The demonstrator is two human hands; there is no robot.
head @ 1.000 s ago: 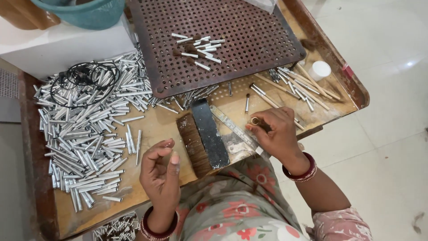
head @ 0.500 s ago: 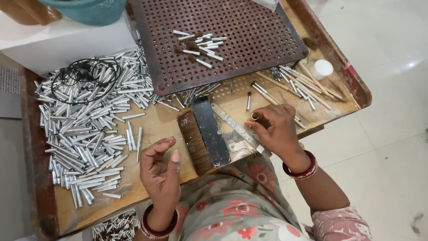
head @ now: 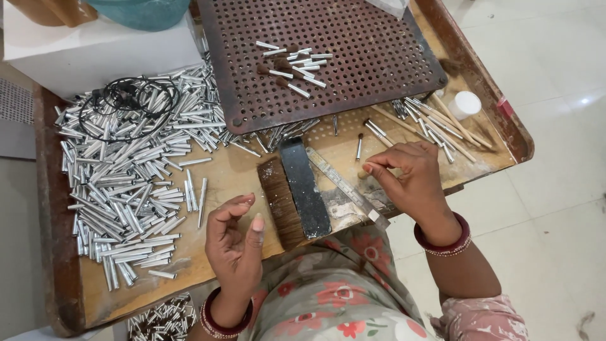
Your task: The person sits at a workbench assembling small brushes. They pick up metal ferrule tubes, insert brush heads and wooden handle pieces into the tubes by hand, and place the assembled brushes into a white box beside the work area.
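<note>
A small tan piece [head: 362,173], too small to make out further, is pinched between the thumb and fingertips of the right hand [head: 407,180], just right of the flat black brush [head: 297,196] that lies near the front edge of the wooden work tray [head: 214,183]. The left hand [head: 237,243] hovers just left of that brush with its fingers loosely curled and thumb up; whether it holds anything cannot be told. A metal ruler [head: 346,186] lies slanted just right of the brush, between it and the right hand. Well to the left of the brush spreads a heap of short silver metal tubes [head: 126,183], with a coil of thin black bands [head: 123,101] resting on the heap's far part. Beyond the brush lies a brown perforated metal plate [head: 328,57], and a few small brush heads with silver ferrules [head: 290,66] lie on it. To the far right of the brush are thin wooden sticks [head: 442,123] mixed with more tubes, and a white round cap [head: 467,104] stands beside them. Both wrists wear dark red bangles
</note>
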